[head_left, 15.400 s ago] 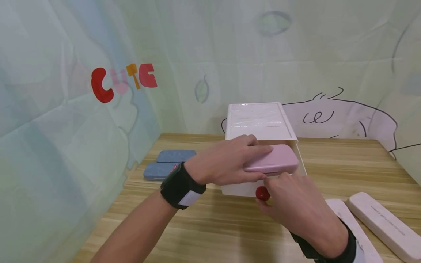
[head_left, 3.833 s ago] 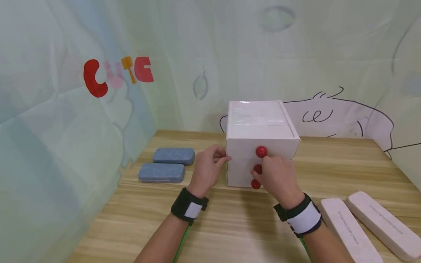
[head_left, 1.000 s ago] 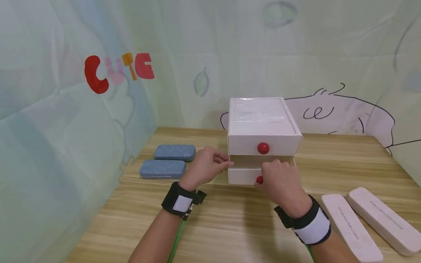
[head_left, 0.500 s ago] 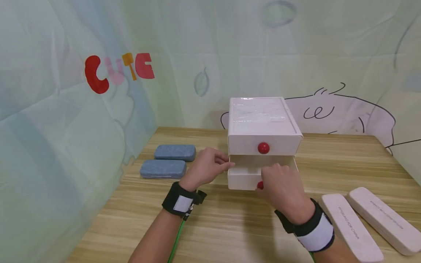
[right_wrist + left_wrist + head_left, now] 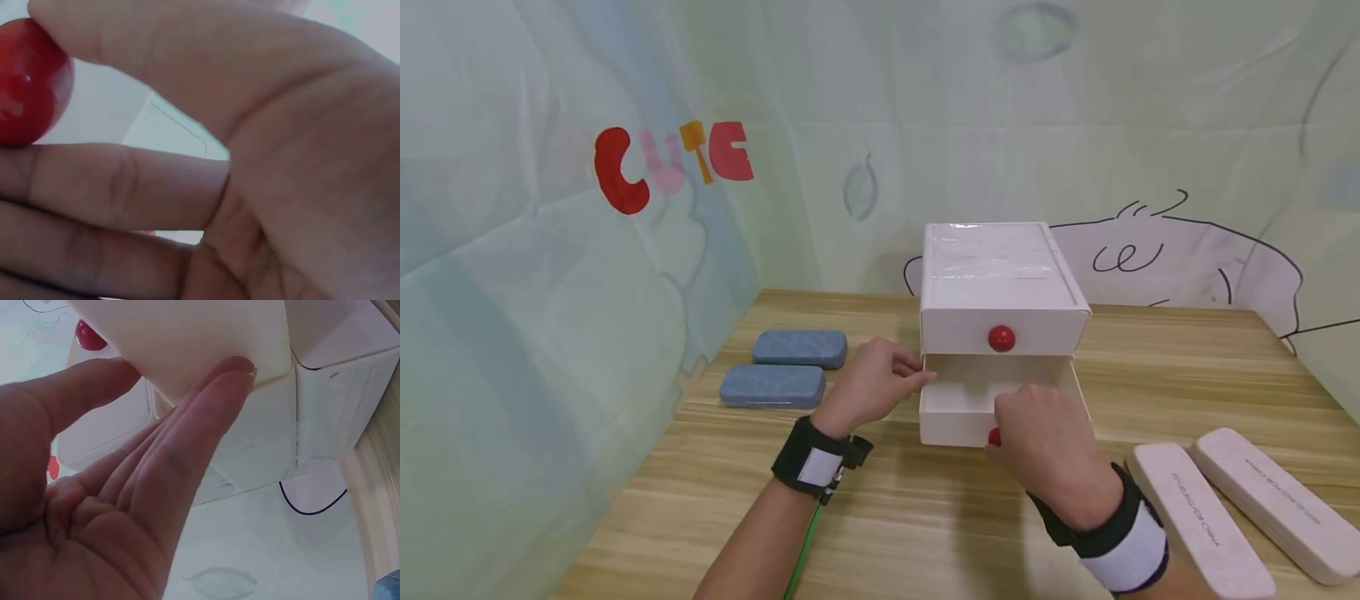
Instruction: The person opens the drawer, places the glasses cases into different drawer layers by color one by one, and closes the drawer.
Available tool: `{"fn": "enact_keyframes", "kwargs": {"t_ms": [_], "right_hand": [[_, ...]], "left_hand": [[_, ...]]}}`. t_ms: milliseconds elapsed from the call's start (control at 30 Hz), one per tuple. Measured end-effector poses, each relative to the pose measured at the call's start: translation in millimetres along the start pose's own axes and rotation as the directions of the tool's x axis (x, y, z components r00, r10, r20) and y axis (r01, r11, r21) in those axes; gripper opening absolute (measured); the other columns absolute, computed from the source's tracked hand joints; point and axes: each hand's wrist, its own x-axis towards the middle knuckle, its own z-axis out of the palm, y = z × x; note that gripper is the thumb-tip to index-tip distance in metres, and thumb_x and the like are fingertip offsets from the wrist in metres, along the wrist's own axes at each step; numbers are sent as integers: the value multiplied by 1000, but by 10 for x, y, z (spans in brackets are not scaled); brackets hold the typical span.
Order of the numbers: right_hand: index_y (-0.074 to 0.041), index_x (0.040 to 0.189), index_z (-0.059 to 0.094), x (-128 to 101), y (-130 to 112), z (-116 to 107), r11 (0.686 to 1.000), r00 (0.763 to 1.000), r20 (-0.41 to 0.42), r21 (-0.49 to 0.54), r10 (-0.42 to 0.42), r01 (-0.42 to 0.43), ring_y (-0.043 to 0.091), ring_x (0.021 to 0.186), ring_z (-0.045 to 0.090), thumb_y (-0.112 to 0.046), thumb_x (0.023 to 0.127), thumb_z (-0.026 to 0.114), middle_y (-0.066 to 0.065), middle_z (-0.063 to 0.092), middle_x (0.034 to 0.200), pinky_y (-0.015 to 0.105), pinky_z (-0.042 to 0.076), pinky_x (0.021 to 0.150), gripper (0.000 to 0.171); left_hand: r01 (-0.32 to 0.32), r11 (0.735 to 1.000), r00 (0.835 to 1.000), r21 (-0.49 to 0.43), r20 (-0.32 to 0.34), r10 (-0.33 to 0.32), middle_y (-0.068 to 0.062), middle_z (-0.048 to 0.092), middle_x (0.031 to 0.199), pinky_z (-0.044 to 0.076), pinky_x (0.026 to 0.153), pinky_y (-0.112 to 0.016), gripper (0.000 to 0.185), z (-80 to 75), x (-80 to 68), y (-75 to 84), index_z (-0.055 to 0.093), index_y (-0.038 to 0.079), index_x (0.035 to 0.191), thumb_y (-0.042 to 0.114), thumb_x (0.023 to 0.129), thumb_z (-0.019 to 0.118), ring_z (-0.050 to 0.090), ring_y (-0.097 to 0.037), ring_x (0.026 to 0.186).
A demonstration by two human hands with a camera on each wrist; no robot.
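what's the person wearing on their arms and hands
Both hands are bare, with no gloves or sleeves. The left hand has a black wrist strap with a white patch, and a green cable runs back along the forearm. The right hand has a black wrist band with a broad white panel.

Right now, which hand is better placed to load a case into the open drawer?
Right, hedged. The right hand pinches the red knob of the pulled-out drawer, white cases beside it. The left hand braces the cabinet.
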Motion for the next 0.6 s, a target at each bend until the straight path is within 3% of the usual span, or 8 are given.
{"fn": "enact_keyframes", "kwargs": {"t_ms": [333, 600], "right_hand": [[-10, 63, 59, -49, 11, 35, 999, 998, -51, -24, -38, 37, 20, 52, 53, -30, 73, 91, 1, 53, 56, 32, 39, 45, 39], [-10, 67, 62, -94, -5, 8, 998, 998, -21, -21, -52, 51, 19, 51, 52, -30, 75, 89, 2, 54, 56, 32, 40, 44, 35]], "left_hand": [[-1, 1000, 1000, 20, -30, 2, -6, 79, 93, 57, 68, -27, 23, 11, -29, 34, 81, 6, 101, 27, 94, 75, 73, -13, 81], [-2, 1000, 999, 10, -35, 2, -6, 79, 94, 58, 69, -28, 22, 19, -23, 26, 81, 6, 101, 25, 95, 73, 73, -13, 83]]}}
